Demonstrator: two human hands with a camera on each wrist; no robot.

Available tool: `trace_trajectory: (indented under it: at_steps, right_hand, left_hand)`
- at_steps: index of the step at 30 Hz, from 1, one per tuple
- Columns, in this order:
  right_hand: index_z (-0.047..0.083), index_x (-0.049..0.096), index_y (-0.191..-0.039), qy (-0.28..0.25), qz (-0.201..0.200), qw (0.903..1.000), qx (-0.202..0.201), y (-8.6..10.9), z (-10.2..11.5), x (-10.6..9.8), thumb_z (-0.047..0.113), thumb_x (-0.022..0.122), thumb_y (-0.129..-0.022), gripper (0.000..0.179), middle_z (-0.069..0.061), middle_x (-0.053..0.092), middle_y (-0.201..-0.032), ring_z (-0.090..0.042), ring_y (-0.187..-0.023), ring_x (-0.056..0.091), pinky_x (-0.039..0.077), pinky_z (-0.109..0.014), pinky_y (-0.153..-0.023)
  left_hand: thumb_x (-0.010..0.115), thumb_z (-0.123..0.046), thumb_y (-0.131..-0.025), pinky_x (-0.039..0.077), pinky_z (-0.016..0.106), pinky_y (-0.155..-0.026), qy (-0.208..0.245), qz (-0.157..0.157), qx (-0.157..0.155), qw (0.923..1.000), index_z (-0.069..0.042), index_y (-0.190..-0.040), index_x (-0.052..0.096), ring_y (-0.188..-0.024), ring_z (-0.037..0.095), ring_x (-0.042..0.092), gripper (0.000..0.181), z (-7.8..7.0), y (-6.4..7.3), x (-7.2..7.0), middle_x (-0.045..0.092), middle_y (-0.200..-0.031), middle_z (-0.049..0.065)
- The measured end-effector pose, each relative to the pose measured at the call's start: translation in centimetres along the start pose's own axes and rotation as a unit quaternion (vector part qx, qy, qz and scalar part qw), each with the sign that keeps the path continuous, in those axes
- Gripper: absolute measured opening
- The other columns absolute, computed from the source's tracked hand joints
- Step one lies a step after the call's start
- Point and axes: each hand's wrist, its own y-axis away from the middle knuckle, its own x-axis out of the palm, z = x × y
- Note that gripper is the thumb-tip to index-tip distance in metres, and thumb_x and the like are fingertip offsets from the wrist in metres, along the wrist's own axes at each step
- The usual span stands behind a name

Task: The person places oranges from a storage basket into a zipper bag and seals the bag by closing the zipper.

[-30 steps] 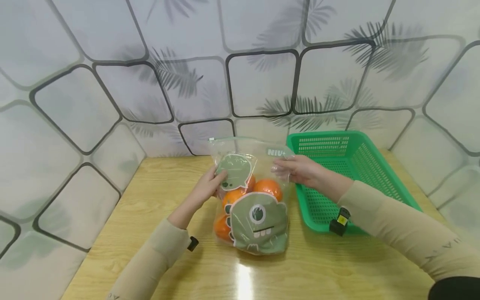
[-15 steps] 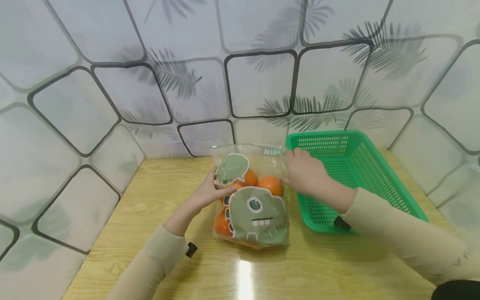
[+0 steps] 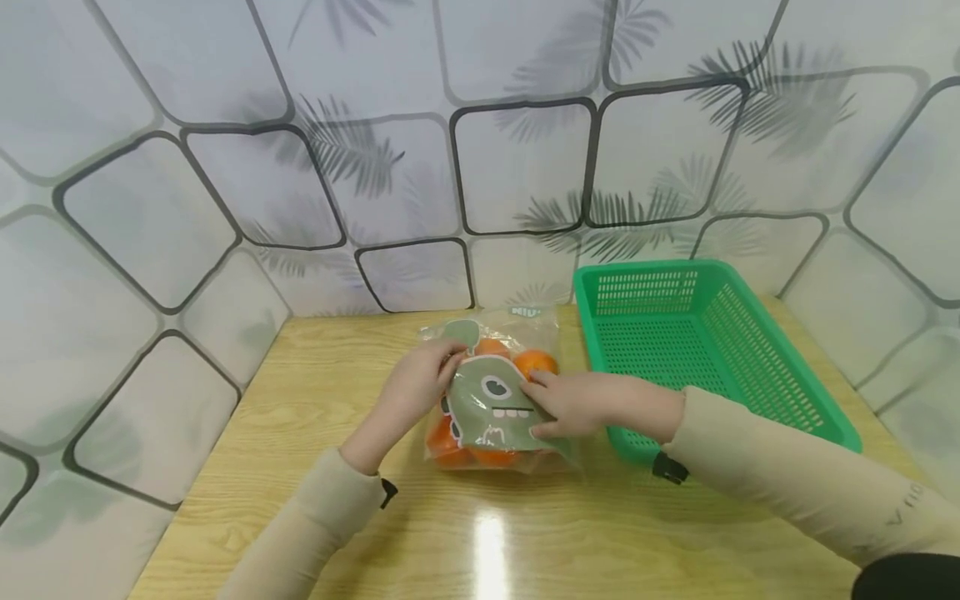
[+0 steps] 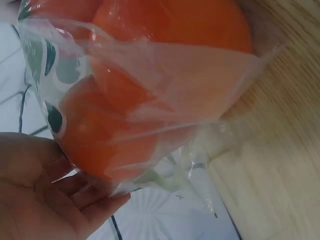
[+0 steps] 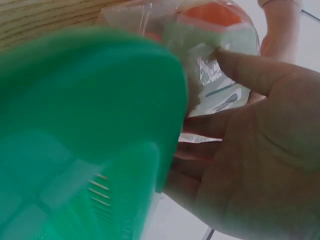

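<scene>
A clear zip bag [image 3: 467,457] with a green one-eyed monster print stands low on the table, its top leaning back. Several oranges [image 3: 536,362] show through the plastic. My left hand [image 3: 422,375] touches the bag's upper left side; in the left wrist view, its fingers [image 4: 102,207] lie loosely bent along the plastic beside an orange. From the right, my right hand [image 3: 581,403] rests spread fingers on the front of the bag. The right wrist view shows its thumb [image 5: 245,70] over the print and the other fingers partly behind the green basket's rim.
A green plastic basket [image 3: 806,367] with slotted walls stands right of the bag, its near left corner beside my right hand. The wooden table [image 3: 330,500] meets patterned walls [image 3: 405,200] at the back and sides.
The bag has sunk lower, its top leaning back. My right hand has left the top right edge and come down onto the front. My left hand has turned over the upper left side.
</scene>
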Motion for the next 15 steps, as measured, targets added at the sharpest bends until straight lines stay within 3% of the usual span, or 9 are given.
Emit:
trace_trajectory:
  at_steps: [2,4,8,15]
  right_hand:
    - [-0.002,0.028,-0.165,-0.001,0.014,0.9999,-0.004,0.1,0.1,0.0,0.043,0.058,-0.108,0.079,-0.027,0.025,-0.173,-0.046,-0.149,0.047,0.042,-0.057,-0.122]
    - [-0.004,0.027,-0.165,-0.001,0.019,0.9998,-0.008,0.2,0.1,0.0,0.043,0.057,-0.109,0.079,-0.029,0.024,-0.172,-0.047,-0.15,0.046,0.042,-0.057,-0.122]
    - [-0.004,0.026,-0.165,0.0,0.017,0.9999,-0.005,0.2,0.1,0.0,0.045,0.053,-0.11,0.078,-0.03,0.023,-0.172,-0.047,-0.153,0.041,0.039,-0.057,-0.124]
    - [-0.002,0.025,-0.166,-0.004,0.013,0.9997,0.022,-0.2,-0.3,-0.2,0.051,0.047,-0.111,0.08,-0.029,0.021,-0.173,-0.049,-0.158,0.03,0.031,-0.06,-0.127]
  left_hand:
    - [0.053,-0.031,-0.111,0.057,0.055,-0.1,-0.03,0.014,0.009,0.9994,-0.007,-0.134,0.068,-0.116,0.036,0.072,0.036,-0.5,0.2,0.0,0.075,-0.128,0.016]
    - [0.052,-0.04,-0.11,0.054,0.057,-0.107,-0.061,0.036,0.021,0.9973,-0.004,-0.144,0.062,-0.127,0.041,0.067,0.05,-0.8,0.4,0.0,0.069,-0.139,0.02]
    - [0.052,-0.054,-0.107,0.038,0.058,-0.124,-0.115,0.075,0.044,0.9895,0.006,-0.158,0.041,-0.152,0.045,0.045,0.079,-0.7,0.5,0.0,0.048,-0.161,0.025]
    - [0.046,-0.055,-0.109,0.028,0.059,-0.13,-0.119,0.12,0.038,0.9849,0.004,-0.164,0.029,-0.16,0.048,0.027,0.083,0.6,-0.4,1.2,0.033,-0.169,0.027]
